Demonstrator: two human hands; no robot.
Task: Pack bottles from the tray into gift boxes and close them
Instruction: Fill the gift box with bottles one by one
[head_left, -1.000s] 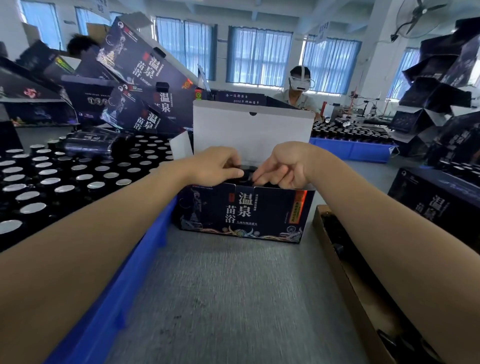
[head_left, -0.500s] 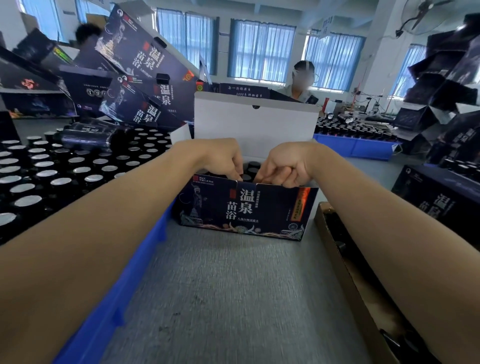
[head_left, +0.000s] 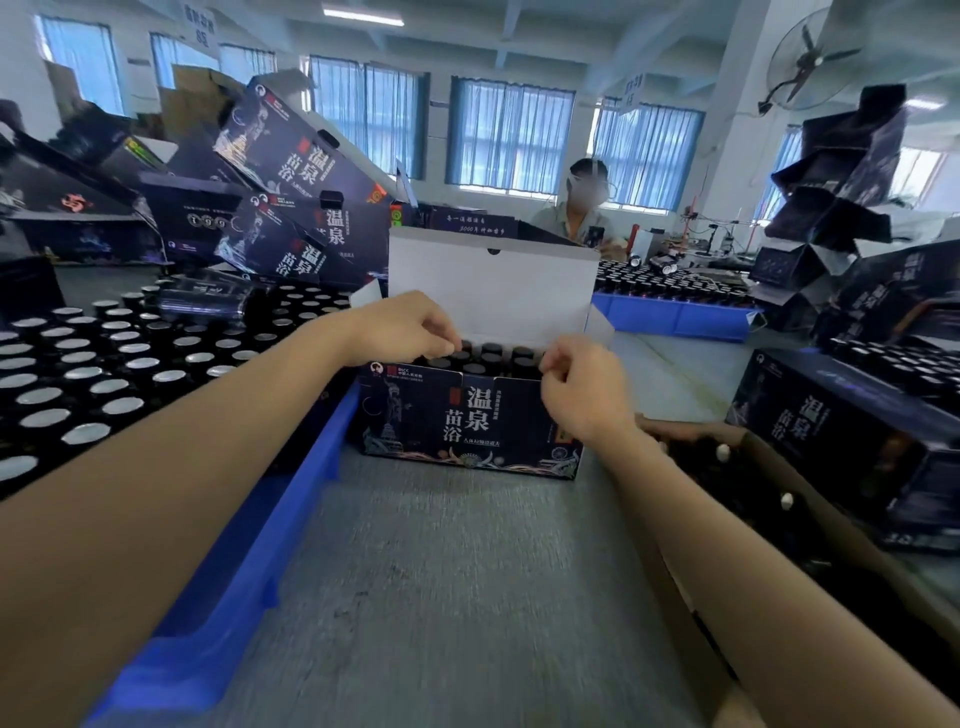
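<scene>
— Both hands are up at the box. Left hand has curled fingers right over the bottles. Right hand has curled fingers at the front rim, near the right corner.
— Are they holding anything?
— I cannot tell, for either one.
— What does the box look like?
— Dark, almost black, with a white lid standing straight up behind the hands. Black-capped bottles fill it, between the two hands.
— Any words on it?
— Big white letters under the hands say 温泉 and 苗浴. The small writing is too tiny to read.
— What is around?
— A blue tray sits left of the left hand, right beside the box, full of shiny caps. A brown carton runs under the right arm. Bare grey table lies between the arms, on the near side of the box.
</scene>
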